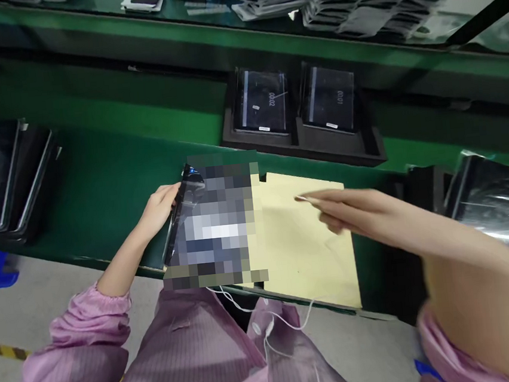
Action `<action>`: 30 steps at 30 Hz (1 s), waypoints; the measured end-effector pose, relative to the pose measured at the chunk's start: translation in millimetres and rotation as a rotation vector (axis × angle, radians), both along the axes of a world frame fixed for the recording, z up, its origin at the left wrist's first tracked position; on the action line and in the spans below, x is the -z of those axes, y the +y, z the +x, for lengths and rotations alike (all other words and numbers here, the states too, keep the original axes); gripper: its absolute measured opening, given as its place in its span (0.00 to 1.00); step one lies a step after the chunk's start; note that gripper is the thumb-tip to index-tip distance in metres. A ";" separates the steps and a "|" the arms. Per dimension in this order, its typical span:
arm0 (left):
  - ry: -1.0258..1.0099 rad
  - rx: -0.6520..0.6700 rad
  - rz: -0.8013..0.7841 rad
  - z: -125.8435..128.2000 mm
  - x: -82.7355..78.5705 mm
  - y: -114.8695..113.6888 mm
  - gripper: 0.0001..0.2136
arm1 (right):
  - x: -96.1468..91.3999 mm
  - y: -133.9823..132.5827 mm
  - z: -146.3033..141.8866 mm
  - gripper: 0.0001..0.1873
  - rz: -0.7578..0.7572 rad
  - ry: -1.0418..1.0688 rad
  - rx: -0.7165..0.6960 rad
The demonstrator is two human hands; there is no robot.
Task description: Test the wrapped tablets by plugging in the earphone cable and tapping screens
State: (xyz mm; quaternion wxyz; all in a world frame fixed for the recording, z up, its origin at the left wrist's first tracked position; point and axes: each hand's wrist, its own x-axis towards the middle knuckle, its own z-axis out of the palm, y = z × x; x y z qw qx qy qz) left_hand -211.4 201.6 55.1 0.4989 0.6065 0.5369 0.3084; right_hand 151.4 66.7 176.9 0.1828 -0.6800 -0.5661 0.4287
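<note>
My left hand (161, 207) grips the left edge of a dark, glossy flat device (185, 221) lying on the green bench; much of its face is blurred out. Beside it, partly beneath it, lies a pale yellow sheet (305, 252). My right hand (337, 207) hovers over that sheet with its fingers stretched out toward the left, holding nothing that I can see.
A black tray (304, 144) holding two screen devices sits just behind the sheet. Dark trays (5, 179) stand at the left, shiny bagged items (499, 209) at the right. Stacks of bagged items (353, 1) and another person's hand are on the far shelf. A white cable dangles at the bench edge.
</note>
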 end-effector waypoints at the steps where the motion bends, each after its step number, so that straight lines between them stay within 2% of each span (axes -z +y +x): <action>1: -0.004 -0.005 -0.007 1.3 0.3 0.8 0.24 | 15.1 25.5 -1.5 0.38 0.000 0.048 -0.003; 3: -0.022 -0.021 -0.023 4.7 0.9 1.4 0.27 | 48.9 67.3 -2.4 0.38 0.069 0.092 0.083; 5: -0.057 -0.043 -0.043 9.4 1.1 0.9 0.32 | 81.6 92.4 -0.2 0.34 0.174 0.087 0.146; 7: -0.062 -0.050 -0.051 15.8 0.8 0.3 0.34 | 107.1 102.4 5.3 0.28 0.287 0.083 0.161; 10: 0.008 -0.033 -0.026 27.7 -0.2 0.9 0.32 | 128.4 103.0 17.4 0.21 0.396 0.127 0.159; 15: 0.074 -0.029 -0.003 44.0 1.1 2.1 0.29 | 137.7 102.7 34.1 0.16 0.404 0.182 0.133; 20: 0.119 -0.002 0.075 50.4 7.2 0.3 0.27 | 142.9 109.9 35.4 0.15 0.363 0.211 0.117; 24: 0.126 0.040 0.103 50.1 8.7 2.1 0.28 | 146.4 118.8 35.8 0.14 0.367 0.253 0.053; 30: 0.095 0.125 0.044 40.2 1.0 11.8 0.28 | 150.0 130.2 28.7 0.18 0.418 0.247 -0.015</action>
